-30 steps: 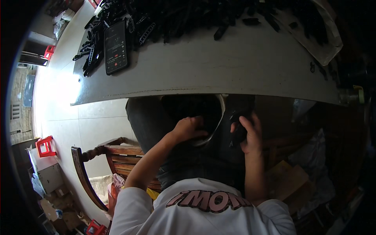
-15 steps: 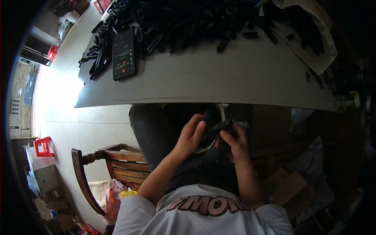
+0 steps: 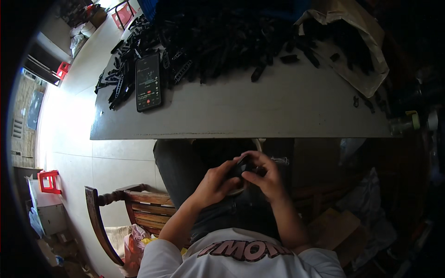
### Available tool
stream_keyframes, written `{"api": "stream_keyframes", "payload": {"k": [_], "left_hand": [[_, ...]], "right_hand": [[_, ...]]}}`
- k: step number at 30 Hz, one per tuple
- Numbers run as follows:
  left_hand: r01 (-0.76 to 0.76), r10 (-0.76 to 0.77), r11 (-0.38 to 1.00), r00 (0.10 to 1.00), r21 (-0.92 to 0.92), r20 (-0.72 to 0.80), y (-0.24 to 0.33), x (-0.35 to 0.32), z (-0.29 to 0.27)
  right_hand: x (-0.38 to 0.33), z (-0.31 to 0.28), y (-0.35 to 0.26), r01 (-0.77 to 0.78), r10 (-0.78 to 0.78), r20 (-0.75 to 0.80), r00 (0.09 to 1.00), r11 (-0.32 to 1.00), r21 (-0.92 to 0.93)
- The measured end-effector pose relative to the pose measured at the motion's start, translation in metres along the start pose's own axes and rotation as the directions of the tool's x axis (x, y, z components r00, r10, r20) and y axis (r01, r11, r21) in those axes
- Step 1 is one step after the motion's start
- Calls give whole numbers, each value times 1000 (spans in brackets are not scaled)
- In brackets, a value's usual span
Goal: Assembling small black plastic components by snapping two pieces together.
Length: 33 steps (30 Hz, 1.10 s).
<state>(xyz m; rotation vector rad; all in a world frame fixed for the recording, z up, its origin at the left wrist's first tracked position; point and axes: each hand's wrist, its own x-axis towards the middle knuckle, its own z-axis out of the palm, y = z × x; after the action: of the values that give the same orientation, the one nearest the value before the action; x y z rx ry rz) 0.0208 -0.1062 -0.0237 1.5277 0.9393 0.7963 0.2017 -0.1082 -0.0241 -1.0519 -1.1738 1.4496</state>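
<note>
Over my lap, just below the table edge, both hands meet around a small black plastic part (image 3: pixel 244 167). My left hand (image 3: pixel 217 182) is closed on it from the left, thumb and fingers bent. From the right, my right hand (image 3: pixel 264 176) grips it too, thumb pressed on its near side and fingers curled over the far side. The fingers cover much of the part, so I cannot tell whether it is one piece or two. Beneath the hands, the pale rim of a round container (image 3: pixel 259 145) shows between my legs.
A large heap of black plastic parts (image 3: pixel 218 51) covers the far side of the grey table (image 3: pixel 222 116). A phone (image 3: pixel 148 83) lies at the heap's near left edge. An open sack (image 3: pixel 371 78) with black parts lies at the right. A wooden chair armrest (image 3: pixel 104 231) stands at my left.
My hands have come together, the right moving left towards the other. Separate black pieces showed in them before; now they meet at one spot. The table sits lower in view.
</note>
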Motion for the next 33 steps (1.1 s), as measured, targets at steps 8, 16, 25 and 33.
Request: {"api": "stream_keyframes", "payload": {"k": [8,16,25,33], "left_hand": [[89,13,674,991,733,-132,5,8,-25],[-179,450,543,887,820,-105,41,136,-28],[14,451,275,881,961,-141,22,268,-18],[-116,414,311,910,943,-24,21,250,-24]], "right_hand": [[34,17,27,57,-51,76,996,996,-74],[139,-92,-39,193,-485,-187,854,630,-753],[247,-142,-51,109,-387,132,912,-82,-991],[239,-139,-34,275,-373,198,907,164,-947]]}}
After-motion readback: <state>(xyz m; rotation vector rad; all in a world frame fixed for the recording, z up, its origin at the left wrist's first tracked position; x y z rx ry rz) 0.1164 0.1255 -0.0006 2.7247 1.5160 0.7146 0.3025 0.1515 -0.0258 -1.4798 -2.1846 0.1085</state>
